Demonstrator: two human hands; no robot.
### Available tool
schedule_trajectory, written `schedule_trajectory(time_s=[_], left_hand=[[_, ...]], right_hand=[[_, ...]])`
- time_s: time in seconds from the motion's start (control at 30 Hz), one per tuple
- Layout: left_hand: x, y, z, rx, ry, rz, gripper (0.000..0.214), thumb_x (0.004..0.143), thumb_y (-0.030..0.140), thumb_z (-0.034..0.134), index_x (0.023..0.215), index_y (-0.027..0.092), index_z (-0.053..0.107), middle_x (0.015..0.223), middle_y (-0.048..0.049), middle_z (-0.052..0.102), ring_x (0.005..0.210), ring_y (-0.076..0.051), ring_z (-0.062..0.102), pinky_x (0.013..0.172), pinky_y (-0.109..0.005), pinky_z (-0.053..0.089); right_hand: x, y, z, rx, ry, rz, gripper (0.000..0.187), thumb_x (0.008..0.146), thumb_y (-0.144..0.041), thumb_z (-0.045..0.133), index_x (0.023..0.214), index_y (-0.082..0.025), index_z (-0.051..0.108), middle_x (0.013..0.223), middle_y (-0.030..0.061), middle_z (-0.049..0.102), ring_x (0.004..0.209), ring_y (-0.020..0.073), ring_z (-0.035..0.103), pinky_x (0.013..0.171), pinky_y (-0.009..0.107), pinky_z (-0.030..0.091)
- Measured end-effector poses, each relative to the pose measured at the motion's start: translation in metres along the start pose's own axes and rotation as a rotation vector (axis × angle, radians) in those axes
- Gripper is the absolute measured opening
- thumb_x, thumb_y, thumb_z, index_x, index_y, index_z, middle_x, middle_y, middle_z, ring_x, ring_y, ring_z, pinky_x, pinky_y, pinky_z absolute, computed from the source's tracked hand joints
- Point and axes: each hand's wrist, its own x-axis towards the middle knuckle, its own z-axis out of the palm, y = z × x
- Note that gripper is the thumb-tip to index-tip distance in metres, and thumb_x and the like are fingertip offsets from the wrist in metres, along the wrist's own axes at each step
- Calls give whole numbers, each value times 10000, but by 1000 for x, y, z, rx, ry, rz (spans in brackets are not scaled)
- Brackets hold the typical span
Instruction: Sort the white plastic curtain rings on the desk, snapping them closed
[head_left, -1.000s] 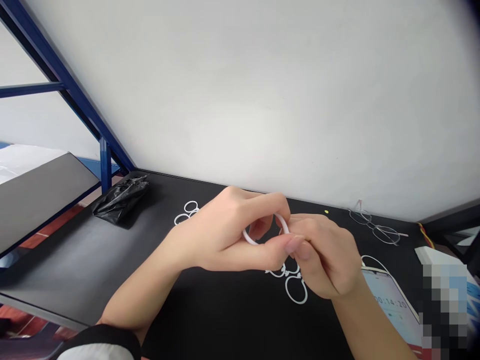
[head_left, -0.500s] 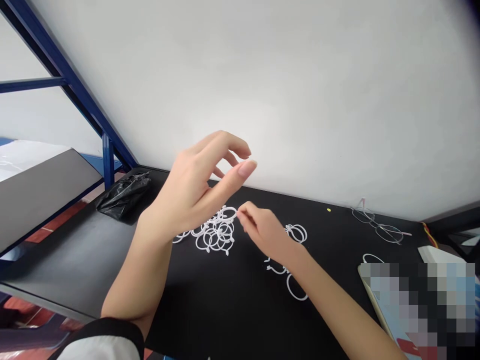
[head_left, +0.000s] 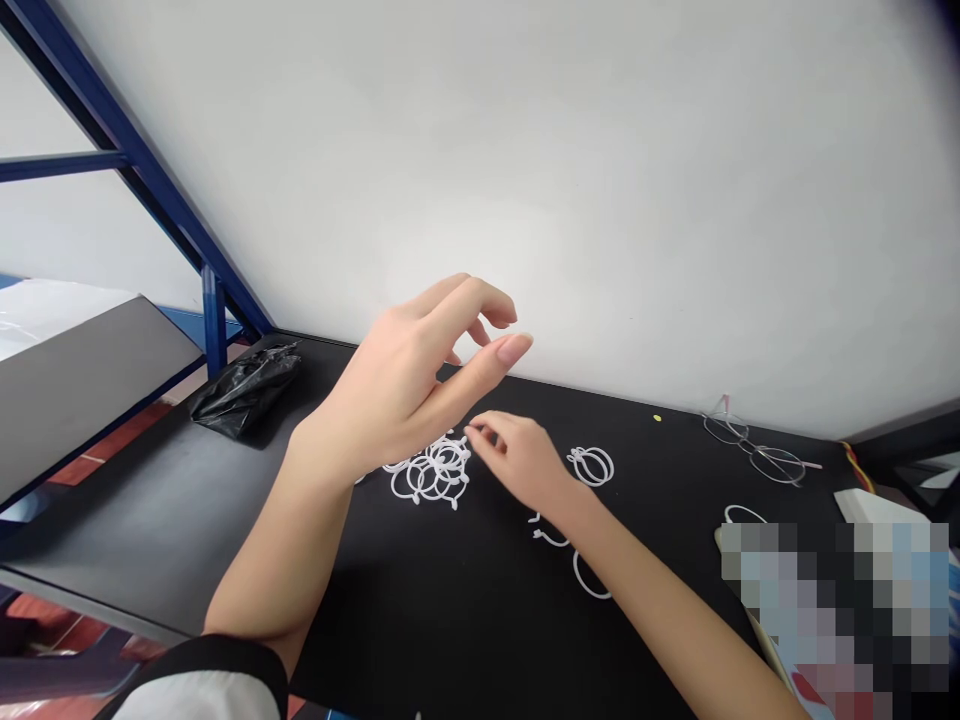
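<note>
A heap of thin white rings with small knobs (head_left: 431, 470) lies on the black tabletop (head_left: 465, 620). My left hand (head_left: 427, 375) hovers above the heap and hides part of it. Its fingers are bent, with the thumb apart from them, and nothing shows between them. Beside the heap's right edge is my right hand (head_left: 521, 460). Its fingers are loosely curled, with a gap between thumb and forefinger and no ring visible in it. Further right lie a few more white rings (head_left: 592, 466). Others (head_left: 592, 580) are partly covered by my right forearm.
Wire-framed glasses (head_left: 776, 465) lie near the wall, not far from a small yellow dot (head_left: 657, 418). At the right is a blurred-out flat object (head_left: 757, 610) beside a white box (head_left: 870, 508). A black plastic bag (head_left: 247, 390) lies at left near the blue frame (head_left: 215, 320).
The ring at my right fingertips has left them and seems to have dropped onto the heap. Those fingers have loosened. My left hand has shifted slightly right and down.
</note>
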Motion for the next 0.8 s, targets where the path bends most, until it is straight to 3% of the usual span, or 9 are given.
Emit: schedule_trajectory(time_s=[0.07, 0.2, 0.27, 0.37, 0.53, 0.8], left_hand=[[0, 0, 0, -4, -7, 1, 318, 989, 423, 387, 992, 166, 574, 955, -77, 645, 855, -164, 639, 660, -265, 533], [0, 1, 0, -7, -19, -7, 309, 992, 414, 379, 988, 172, 571, 947, -77, 644, 850, -168, 636, 659, -274, 533], [1, 2, 0, -10, -27, -10, 304, 992, 413, 379, 986, 176, 569, 940, -77, 643, 842, -168, 634, 656, -276, 534], [1, 2, 1, -17, -47, -10, 289, 988, 409, 391, 985, 179, 566, 929, -73, 642, 829, -167, 630, 649, -276, 532], [0, 3, 1, -20, -72, -31, 285, 980, 425, 406, 984, 188, 564, 916, -68, 641, 812, -173, 633, 618, -275, 520], [-1, 2, 2, -11, -92, -23, 286, 982, 422, 404, 998, 183, 560, 916, -70, 646, 806, -173, 640, 619, -278, 521]], right_hand=[[2, 10, -23, -81, -49, 90, 176, 936, -279, 478, 842, -207, 608, 771, -9, 655, 625, 116, 558, 604, 238, 360], [-1, 46, -69, -188, -352, 382, 18, 803, -180, 571, 789, -176, 583, 860, 25, 663, 551, 92, 567, 561, 230, 373], [-4, 62, -84, -296, -421, 528, 153, 698, -117, 637, 828, -173, 578, 981, 58, 654, 553, 94, 570, 538, 238, 384], [-5, 72, -91, -424, -516, 675, 301, 614, -63, 652, 877, -179, 565, 972, 70, 643, 551, 122, 579, 507, 260, 388], [2, 65, -83, -514, -551, 691, 266, 611, -17, 614, 822, -175, 582, 852, 65, 648, 542, 146, 591, 523, 281, 377], [3, 63, -68, -340, -501, 534, 139, 667, -59, 605, 704, -188, 570, 776, 16, 657, 555, 103, 557, 526, 237, 364]])
